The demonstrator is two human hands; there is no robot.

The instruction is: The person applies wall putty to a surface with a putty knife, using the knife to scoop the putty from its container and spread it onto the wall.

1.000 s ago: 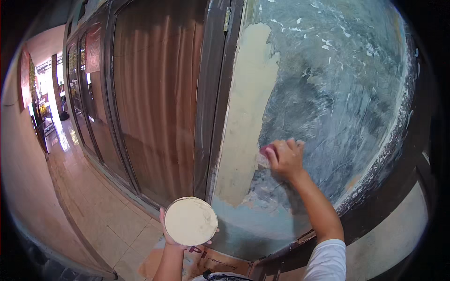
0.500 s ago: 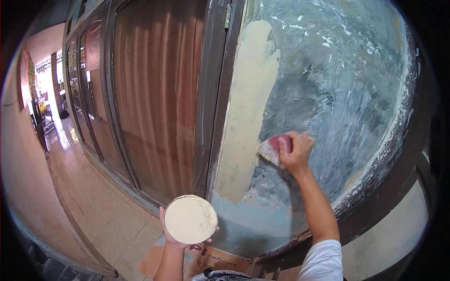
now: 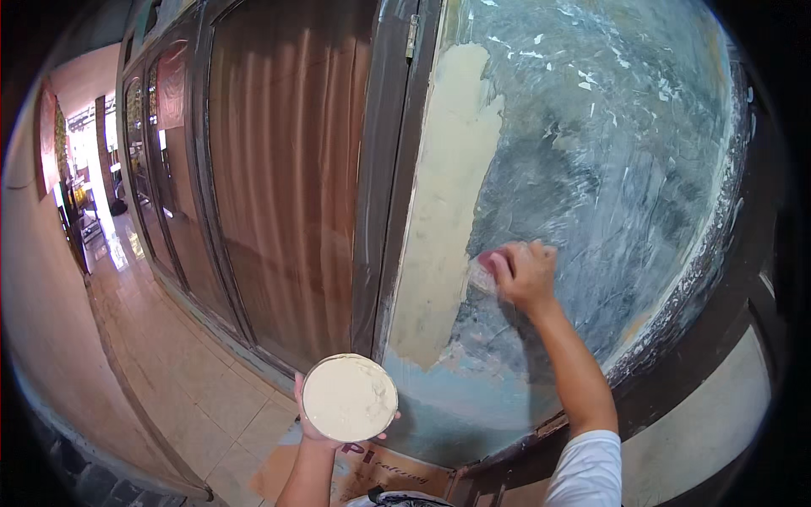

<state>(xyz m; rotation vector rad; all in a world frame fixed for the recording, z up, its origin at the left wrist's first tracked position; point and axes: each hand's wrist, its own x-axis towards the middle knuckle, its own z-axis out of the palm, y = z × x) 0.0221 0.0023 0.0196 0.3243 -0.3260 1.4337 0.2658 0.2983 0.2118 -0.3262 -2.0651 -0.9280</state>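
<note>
My left hand [image 3: 312, 431] holds a round container of cream paste [image 3: 349, 395] from beneath, low at the centre. My right hand [image 3: 530, 277] is closed on a scraper [image 3: 484, 267] with a reddish top and pale blade, slightly blurred, at the mottled grey-blue wall [image 3: 591, 211]. The scraper is beside the right edge of a tall cream patch [image 3: 448, 169] on that wall; whether its blade touches the surface I cannot tell.
A dark-framed glass door [image 3: 287, 169] with brown curtain stands left of the wall. A tiled passage [image 3: 169, 355] runs back toward a bright opening. A printed orange sheet [image 3: 279, 473] lies on the floor below. Dark trim [image 3: 667, 363] borders the wall at lower right.
My right hand with the scraper moved up and right from a second ago, then slightly back left, its blade less visible than half a second ago. The container sits slightly farther right in view.
</note>
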